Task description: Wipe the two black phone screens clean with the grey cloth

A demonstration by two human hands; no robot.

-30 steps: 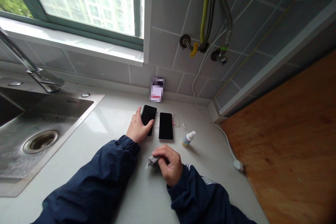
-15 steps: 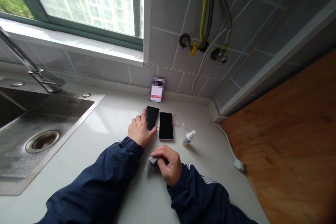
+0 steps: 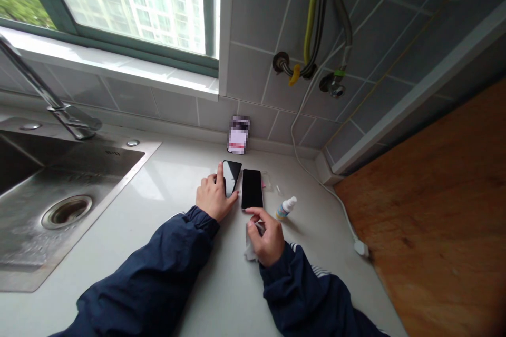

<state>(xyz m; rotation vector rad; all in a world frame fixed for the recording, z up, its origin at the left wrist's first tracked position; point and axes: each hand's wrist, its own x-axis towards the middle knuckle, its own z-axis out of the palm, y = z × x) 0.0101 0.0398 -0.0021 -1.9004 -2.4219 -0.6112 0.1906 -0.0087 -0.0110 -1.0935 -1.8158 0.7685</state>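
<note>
My left hand (image 3: 215, 195) grips a black smartphone (image 3: 232, 176) by its sides, the thumb at its lower right corner. That phone sits slightly slanted, with a pale reflection across its screen. Just right of it a second smartphone (image 3: 252, 189) lies face up, screen dark. My right hand (image 3: 269, 237) is closed on a crumpled light grey cloth (image 3: 250, 250), which hangs out below the fingers. Its index finger points to the lower edge of the second phone; whether it touches is hard to tell. A small white-capped spray bottle (image 3: 285, 208) stands beside that hand.
A steel sink (image 3: 114, 205) with a faucet (image 3: 75, 118) lies to the left. A pixelated upright object (image 3: 239, 136) leans on the tiled wall. A clear case-like item (image 3: 268, 181) is right of the phones. A white cable (image 3: 316, 175) runs down to a plug (image 3: 361, 248) near the wooden panel (image 3: 430, 210).
My right hand has moved right and slightly up with the cloth, its index finger now stretched toward the second phone. The left-hand phone now catches a reflection.
</note>
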